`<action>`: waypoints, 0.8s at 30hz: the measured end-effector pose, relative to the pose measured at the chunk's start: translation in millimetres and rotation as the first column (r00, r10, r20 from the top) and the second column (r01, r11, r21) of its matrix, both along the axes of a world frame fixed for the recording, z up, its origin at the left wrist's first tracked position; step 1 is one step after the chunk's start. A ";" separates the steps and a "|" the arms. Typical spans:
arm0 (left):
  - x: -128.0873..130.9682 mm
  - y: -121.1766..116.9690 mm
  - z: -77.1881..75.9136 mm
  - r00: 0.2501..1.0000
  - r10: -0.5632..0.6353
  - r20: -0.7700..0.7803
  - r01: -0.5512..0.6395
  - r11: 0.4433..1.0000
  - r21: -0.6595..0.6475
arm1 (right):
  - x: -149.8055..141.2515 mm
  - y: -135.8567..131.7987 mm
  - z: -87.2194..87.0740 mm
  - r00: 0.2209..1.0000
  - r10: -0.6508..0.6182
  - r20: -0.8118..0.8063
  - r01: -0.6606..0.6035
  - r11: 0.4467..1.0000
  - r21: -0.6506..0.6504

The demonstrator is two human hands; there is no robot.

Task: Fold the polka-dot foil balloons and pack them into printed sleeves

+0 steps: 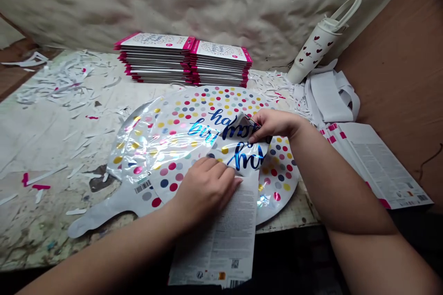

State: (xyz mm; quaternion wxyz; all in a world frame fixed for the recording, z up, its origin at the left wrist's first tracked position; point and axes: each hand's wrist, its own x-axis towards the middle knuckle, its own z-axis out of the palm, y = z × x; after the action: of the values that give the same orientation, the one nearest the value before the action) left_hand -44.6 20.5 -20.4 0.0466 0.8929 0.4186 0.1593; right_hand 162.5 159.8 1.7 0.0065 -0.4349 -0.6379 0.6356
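Note:
A flat foil balloon [173, 147] with coloured dots and blue "happy birthday" lettering lies on the table. My right hand [273, 124] pinches a folded corner of blue-lettered dotted foil at the balloon's right side. My left hand [209, 184] is closed, fingers curled over the top edge of a printed paper packet [235, 221], next to the folded foil. The packet's lower part hangs past the table's front edge. Under the left hand, the packet's opening is hidden. At lower left, the balloon's pale tail [93, 219] sticks out.
Two side-by-side stacks of pink-edged packets [155, 60] stand at the back. A white tumbler with hearts [313, 50] leans against the wall at right, by a white strap-like bundle [330, 97]. More printed packets [377, 161] lie at right. Paper scraps [58, 83] litter the left.

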 end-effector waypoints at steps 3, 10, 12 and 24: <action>5.8 -10.8 2.0 0.998 0.006 -0.070 0.003 0.992 0.125 | -14.2 1.0 10.3 0.988 0.132 0.082 -0.137 0.989 0.053; 8.4 -14.3 3.7 1.000 -0.003 -0.018 0.005 0.997 0.071 | -39.4 -15.6 0.9 0.996 -0.001 -0.086 -0.005 0.997 -0.075; 8.8 -15.2 3.6 1.000 0.015 0.011 -0.015 1.000 0.017 | -42.7 -21.3 -5.3 0.992 -0.078 -0.097 0.076 0.997 -0.021; 18.2 -23.4 5.8 1.000 0.025 0.018 -0.023 0.993 -0.115 | -45.8 -40.8 5.2 0.990 -0.032 -0.136 0.053 0.987 0.154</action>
State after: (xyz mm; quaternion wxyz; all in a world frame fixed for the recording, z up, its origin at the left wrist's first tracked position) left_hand -26.4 -3.0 -14.6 0.1000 0.8820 0.4374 0.1443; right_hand 116.7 119.0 6.9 0.0968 -0.4031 -0.6746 0.6108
